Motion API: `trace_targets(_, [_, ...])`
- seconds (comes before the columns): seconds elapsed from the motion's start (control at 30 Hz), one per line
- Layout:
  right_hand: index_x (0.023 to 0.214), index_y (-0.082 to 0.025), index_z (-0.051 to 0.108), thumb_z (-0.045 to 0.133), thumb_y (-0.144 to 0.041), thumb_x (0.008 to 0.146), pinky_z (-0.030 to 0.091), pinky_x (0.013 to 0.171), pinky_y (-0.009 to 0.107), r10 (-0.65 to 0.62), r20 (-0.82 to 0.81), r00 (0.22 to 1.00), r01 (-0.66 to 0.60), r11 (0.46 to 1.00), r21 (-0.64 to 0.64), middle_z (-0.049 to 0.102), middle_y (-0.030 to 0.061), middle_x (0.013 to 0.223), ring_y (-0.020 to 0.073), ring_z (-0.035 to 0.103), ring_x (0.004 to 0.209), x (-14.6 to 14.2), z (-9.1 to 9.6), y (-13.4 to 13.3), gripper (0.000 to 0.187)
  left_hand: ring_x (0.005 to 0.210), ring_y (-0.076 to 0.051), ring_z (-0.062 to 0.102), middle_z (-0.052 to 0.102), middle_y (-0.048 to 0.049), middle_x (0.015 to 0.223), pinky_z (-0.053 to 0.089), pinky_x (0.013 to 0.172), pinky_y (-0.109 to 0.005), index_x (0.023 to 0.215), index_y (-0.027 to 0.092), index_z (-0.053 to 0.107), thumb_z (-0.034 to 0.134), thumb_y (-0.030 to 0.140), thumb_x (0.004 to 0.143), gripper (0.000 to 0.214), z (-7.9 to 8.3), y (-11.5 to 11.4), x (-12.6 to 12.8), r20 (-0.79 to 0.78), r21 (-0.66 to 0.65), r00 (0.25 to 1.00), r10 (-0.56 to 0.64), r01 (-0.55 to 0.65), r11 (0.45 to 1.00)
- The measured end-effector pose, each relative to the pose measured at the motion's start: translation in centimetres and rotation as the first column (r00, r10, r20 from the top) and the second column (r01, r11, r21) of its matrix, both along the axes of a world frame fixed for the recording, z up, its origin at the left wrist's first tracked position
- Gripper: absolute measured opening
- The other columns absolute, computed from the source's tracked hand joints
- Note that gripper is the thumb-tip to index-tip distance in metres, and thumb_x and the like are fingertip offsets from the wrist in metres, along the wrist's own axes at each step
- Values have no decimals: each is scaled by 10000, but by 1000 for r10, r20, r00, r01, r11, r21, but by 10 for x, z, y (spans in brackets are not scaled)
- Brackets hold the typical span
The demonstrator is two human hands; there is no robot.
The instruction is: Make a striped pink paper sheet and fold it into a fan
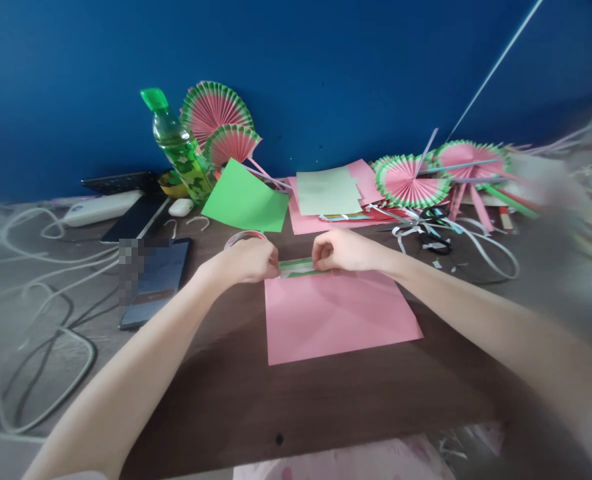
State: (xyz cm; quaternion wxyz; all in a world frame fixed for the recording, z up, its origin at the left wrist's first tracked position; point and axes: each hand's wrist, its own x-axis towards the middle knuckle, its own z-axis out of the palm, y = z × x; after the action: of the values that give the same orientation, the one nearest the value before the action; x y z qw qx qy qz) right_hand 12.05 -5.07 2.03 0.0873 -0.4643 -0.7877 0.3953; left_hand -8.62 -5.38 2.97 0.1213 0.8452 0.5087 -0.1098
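A pink paper sheet (336,317) lies flat on the dark wooden table (286,400), its far edge folded into a narrow strip edged green and white (297,267). My left hand (249,260) pinches the left end of that folded strip with closed fingers. My right hand (343,250) pinches the right end the same way. The middle of the strip shows between the two hands; its ends are hidden under my fingers.
Behind lie a green sheet (246,200), a pale sheet (329,191) on pink paper, pleated pink-green paper fans (409,180), scissors (433,230) among paper strips, a tape roll (243,237). A green bottle (181,147), phones (156,280) and white cables (41,267) sit left.
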Motion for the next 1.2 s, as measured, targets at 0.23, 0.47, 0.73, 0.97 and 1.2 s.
trace_targets(0.23, [686,-153,557,576,-160,647,369,435,190,0,-8,1000,0,1000,-16,583,-14,575,94,557,476,0,0,0,44,655,-162,537,634,-29,686,301,557,-255,667,181,635,560,388,654,220,3,0,2,16,-29,1000,27,-26,999])
trace_targets(0.47, [691,-151,552,577,-153,651,359,415,174,-1,-4,1000,1,1000,-24,576,-15,573,82,543,469,0,1,0,48,627,-153,526,616,-22,644,309,580,-259,619,182,613,534,358,673,200,4,0,2,48,-32,999,7,-5,999])
trace_targets(0.73, [698,-153,563,583,-165,645,363,429,186,9,0,1000,-9,1000,-21,584,-10,573,94,550,484,1,-2,2,58,722,-160,555,641,-18,662,352,704,-264,618,191,614,477,361,719,242,0,3,-2,50,-27,998,-35,36,999])
trace_targets(0.97, [674,-162,553,577,-168,642,361,436,192,6,-5,1000,-6,1000,-16,576,-24,558,85,529,469,1,0,0,40,648,-153,548,598,-15,571,363,727,-278,558,187,598,491,378,699,260,-7,2,-2,61,51,997,-55,52,997])
trace_targets(1.2, [668,-166,553,571,-166,638,354,437,197,0,12,1000,0,1000,4,565,-32,541,82,508,459,0,2,-3,34,622,-162,536,608,-39,614,345,617,-279,605,174,623,503,369,681,242,-9,1,1,10,79,999,-33,32,996])
